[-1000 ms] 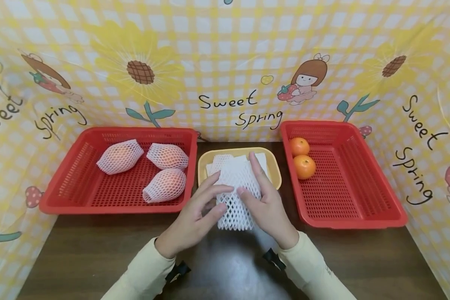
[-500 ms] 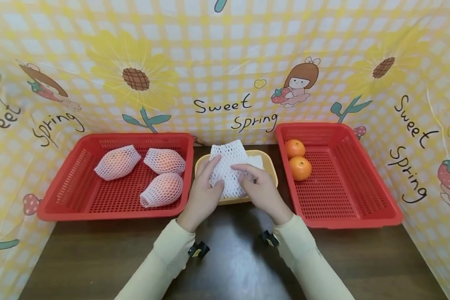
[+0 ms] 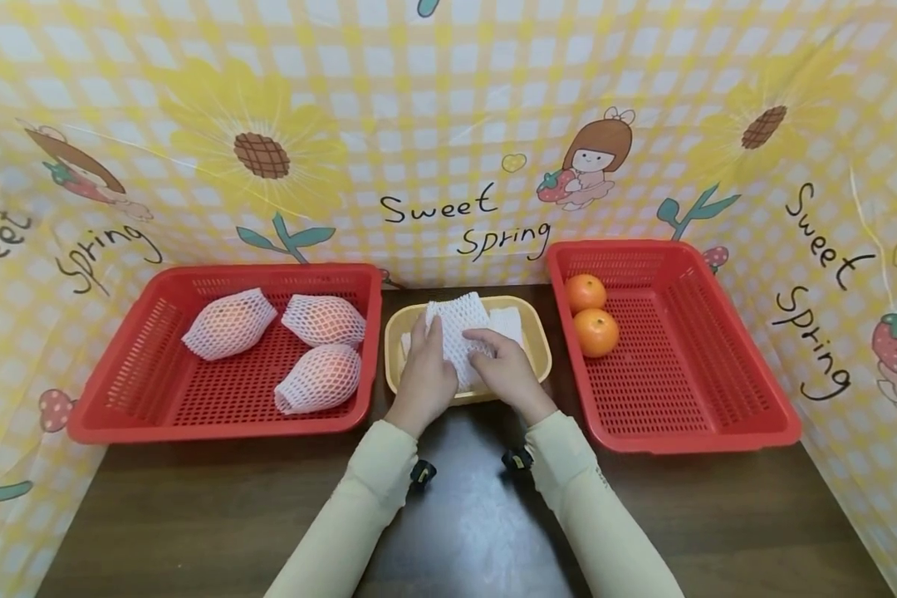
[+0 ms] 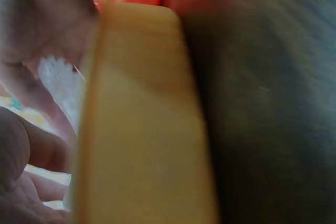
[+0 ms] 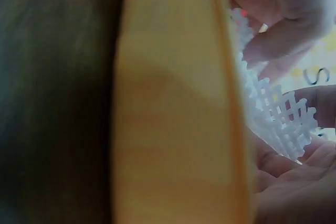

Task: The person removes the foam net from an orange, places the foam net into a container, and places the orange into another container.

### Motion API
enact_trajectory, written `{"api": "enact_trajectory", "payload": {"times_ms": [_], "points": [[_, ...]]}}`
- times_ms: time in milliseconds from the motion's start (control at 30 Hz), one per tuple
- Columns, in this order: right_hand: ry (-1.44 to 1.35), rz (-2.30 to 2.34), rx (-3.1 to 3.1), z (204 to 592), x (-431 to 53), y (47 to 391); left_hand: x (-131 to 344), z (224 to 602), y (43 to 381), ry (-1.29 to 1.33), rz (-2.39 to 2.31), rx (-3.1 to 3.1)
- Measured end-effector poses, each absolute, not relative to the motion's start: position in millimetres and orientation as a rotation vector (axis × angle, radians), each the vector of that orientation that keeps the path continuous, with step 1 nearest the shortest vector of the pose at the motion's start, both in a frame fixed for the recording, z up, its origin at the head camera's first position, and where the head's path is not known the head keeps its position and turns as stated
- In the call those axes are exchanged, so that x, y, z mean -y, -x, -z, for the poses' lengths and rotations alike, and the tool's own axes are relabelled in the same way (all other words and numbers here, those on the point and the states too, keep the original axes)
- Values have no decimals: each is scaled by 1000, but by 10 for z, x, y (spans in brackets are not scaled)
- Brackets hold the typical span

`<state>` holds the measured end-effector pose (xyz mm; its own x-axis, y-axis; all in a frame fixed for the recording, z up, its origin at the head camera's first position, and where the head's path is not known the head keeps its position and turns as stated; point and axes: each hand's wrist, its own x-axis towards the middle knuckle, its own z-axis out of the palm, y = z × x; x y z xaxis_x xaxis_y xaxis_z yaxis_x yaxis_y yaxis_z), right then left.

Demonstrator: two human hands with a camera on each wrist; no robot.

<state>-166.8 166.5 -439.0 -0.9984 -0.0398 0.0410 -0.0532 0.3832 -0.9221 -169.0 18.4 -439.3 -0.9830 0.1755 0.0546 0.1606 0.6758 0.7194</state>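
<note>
A white foam net sleeve (image 3: 463, 336) lies flat over the yellow tray (image 3: 541, 365), on top of other folded white foam nets (image 3: 506, 322). My left hand (image 3: 424, 374) rests along the sleeve's left side, fingers extended forward. My right hand (image 3: 510, 372) holds its right side with bent fingers. In the right wrist view, the sleeve's lattice end (image 5: 281, 119) shows between the fingers and palm. The tray's side wall (image 4: 142, 119) fills the middle of the left wrist view and hides part of both hands.
At left, a red basket (image 3: 224, 433) holds three net-wrapped fruits (image 3: 320, 378). Another red basket (image 3: 703, 444), at right, has two bare orange fruits (image 3: 596, 332) against its left wall. A patterned cloth (image 3: 433, 108) stands behind the dark table (image 3: 463, 531).
Both hands have moved the foam net sleeve forward from the tray's front side and lowered it onto the tray. The left hand has shifted right, closer to the right hand.
</note>
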Motion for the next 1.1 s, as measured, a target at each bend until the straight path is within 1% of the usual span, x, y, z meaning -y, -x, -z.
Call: {"api": "enact_trajectory", "payload": {"times_ms": [133, 333, 533, 667, 833, 1100], "points": [[-65, -1732, 2608, 4446, -1688, 1697, -161, 4462, 1716, -276, -1197, -2826], [-71, -1614, 2681, 4445, -1748, 1710, -149, 4447, 1723, -240, -1264, -2784], [-60, -1447, 2778, 4427, -1843, 1679, -229, 4444, 1669, -238, -1441, -2683], [-44, -1423, 2780, 4387, -1850, 1641, -246, 4415, 1626, -244, -1429, -2720], [-133, -1406, 2761, 4336, -1747, 1677, -196, 4334, 1629, -236, -1192, -2949], [-310, -1053, 3083, 4409, -1603, 1757, -200, 4389, 1684, -254, -490, -3058]]}}
